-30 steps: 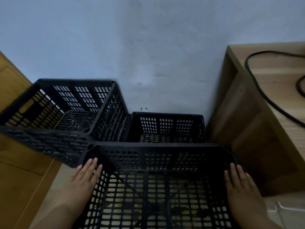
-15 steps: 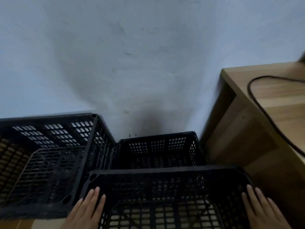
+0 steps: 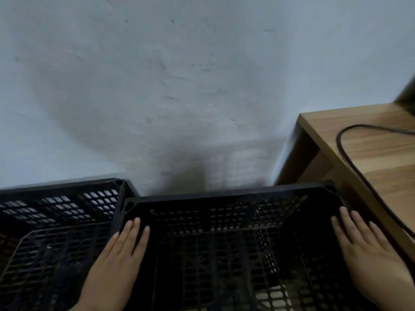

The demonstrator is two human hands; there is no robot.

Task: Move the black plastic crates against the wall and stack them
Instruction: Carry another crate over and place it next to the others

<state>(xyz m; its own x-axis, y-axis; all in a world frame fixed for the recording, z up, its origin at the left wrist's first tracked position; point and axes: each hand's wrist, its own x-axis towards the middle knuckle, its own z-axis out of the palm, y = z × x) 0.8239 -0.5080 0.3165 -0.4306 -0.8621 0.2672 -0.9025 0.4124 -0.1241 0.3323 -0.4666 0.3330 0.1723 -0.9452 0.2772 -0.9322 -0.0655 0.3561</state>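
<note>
I hold a black perforated plastic crate [image 3: 224, 199] by its two side walls, its far rim close to the pale wall [image 3: 179, 86]. My left hand [image 3: 116, 263] lies flat with fingers inside the left wall. My right hand [image 3: 368, 250] grips the right wall the same way. A second black crate [image 3: 60, 205] stands to the left, against the wall, its rim slightly above the held crate's rim. The smaller crate seen earlier behind the held one is hidden under it.
A wooden table [image 3: 370, 158] stands at the right, touching the wall, with a black cable [image 3: 350, 167] curving over its top. Its edge runs close along the held crate's right side.
The held crate has risen and moved forward toward the wall, over the smaller crate that was behind it. Both hands kept their grip on the side walls.
</note>
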